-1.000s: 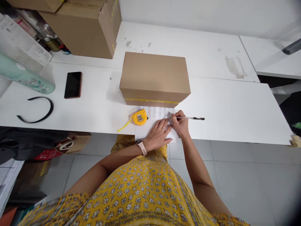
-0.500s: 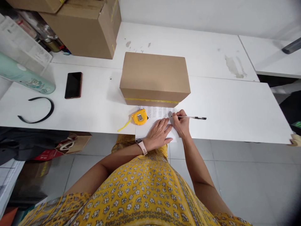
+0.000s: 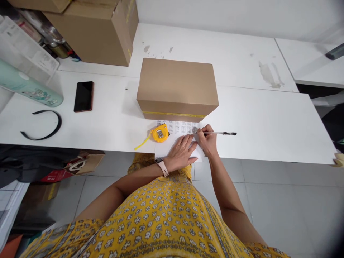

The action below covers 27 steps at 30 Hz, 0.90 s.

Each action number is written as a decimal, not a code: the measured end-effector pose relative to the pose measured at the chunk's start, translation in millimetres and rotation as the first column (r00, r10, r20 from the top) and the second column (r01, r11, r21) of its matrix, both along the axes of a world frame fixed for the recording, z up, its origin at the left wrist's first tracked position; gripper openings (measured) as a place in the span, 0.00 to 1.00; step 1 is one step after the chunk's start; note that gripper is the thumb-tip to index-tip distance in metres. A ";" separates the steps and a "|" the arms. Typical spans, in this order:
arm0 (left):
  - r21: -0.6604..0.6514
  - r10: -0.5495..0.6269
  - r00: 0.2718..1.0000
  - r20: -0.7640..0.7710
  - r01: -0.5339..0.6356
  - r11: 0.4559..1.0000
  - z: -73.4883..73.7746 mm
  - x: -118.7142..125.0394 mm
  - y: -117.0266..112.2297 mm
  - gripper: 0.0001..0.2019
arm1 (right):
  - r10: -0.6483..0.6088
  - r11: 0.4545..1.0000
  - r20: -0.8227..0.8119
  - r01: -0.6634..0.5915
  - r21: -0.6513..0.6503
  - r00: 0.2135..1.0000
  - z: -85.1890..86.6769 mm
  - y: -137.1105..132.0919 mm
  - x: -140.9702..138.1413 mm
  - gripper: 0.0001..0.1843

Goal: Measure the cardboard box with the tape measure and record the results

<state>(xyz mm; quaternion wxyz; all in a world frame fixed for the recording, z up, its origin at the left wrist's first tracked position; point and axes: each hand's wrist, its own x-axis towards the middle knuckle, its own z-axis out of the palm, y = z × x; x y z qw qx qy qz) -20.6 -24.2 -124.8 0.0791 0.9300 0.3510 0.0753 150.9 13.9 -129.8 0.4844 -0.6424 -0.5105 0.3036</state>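
My right hand [image 3: 206,140] grips a pen [image 3: 221,133] with its tip down on a white sheet of paper [image 3: 177,129] covered in rows of small writing. My left hand [image 3: 182,152] lies flat on the lower part of that sheet, fingers stretched out, a pink watch on the wrist. A yellow tape measure [image 3: 159,133] rests on the sheet's left edge, its tape end sticking out to the left. A closed brown cardboard box [image 3: 176,87] stands just behind the paper on the white table [image 3: 268,122].
On the left of the table lie a black phone [image 3: 84,96], a mint-green bottle [image 3: 29,89] on its side and a curved black band [image 3: 43,124]. Larger cardboard boxes [image 3: 99,28] are stacked at the back left. Bags sit on the floor under the table.
Almost nothing differs. My right hand and the pen have shifted very slightly along the sheet; my left hand stays flat on the paper.
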 end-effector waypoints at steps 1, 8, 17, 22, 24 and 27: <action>0.004 -0.002 1.000 -0.002 0.002 1.000 -0.3 0.0 -0.1 0.34 | -0.003 1.000 0.000 0.003 0.001 1.000 0.2 -0.2 0.0 0.16; 0.033 -0.005 1.000 -0.030 0.006 0.999 1.4 0.8 -0.2 0.34 | -0.024 1.000 -0.020 0.024 -0.005 1.000 0.6 -0.1 0.2 0.16; 0.057 0.000 0.999 -0.044 0.002 0.998 1.6 0.7 0.3 0.35 | -0.019 1.000 -0.019 0.020 0.011 1.000 -0.9 0.9 0.4 0.16; 0.050 0.003 0.999 -0.049 -0.001 0.999 1.6 0.9 -0.4 0.35 | -0.023 1.000 -0.015 0.023 0.014 1.000 -0.8 0.4 0.2 0.15; 0.052 -0.002 0.999 -0.047 0.005 0.999 1.4 0.9 -0.3 0.34 | -0.036 0.999 -0.020 0.036 0.019 0.999 -1.4 0.3 0.5 0.15; 0.046 -0.003 0.999 -0.050 0.005 0.999 0.8 0.8 -0.1 0.34 | -0.050 0.998 -0.028 0.051 0.021 0.998 -2.5 0.5 1.3 0.14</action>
